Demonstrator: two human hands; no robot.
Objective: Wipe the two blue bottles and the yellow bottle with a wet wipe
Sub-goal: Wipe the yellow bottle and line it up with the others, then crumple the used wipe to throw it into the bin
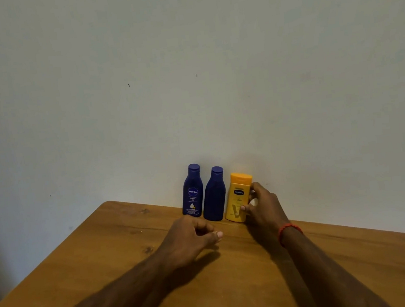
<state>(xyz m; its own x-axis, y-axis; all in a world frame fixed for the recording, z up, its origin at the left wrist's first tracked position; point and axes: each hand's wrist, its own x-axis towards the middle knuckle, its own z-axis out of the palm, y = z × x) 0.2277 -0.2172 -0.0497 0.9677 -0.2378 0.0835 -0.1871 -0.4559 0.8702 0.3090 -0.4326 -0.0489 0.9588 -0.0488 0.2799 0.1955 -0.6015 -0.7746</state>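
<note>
a: three bottles stand upright in a tight row at the back of the worktop (109, 277), right against the wall (186, 66). labelled blue bottle (192, 192) on the left, plain blue bottle (214, 195) in the middle, yellow bottle (238, 197) on the right.

b: and the right hand (262, 209) is on the yellow one, thumb on the front, fingers round its far side. holding it, though it looks like it's standing on the wood.

a: the left hand (192, 237) hovers in front of the blue pair, fingers loosely curled, touching nothing that shows.

b: where's the wet wipe? there's a pale patch between the right fingers, but nobody could say if that's a wipe.

a: that's the first worry. if there's no wipe in there, it's a bare-hand rub and nothing gets cleaned.

b: second one: those bottles nearly touch. pull the yellow one sideways and it likely clips the plain blue bottle, and tall narrow bottles tip easily.

a: the left wrist is close to the blue bases too; a careless reach could knock them over.
</note>
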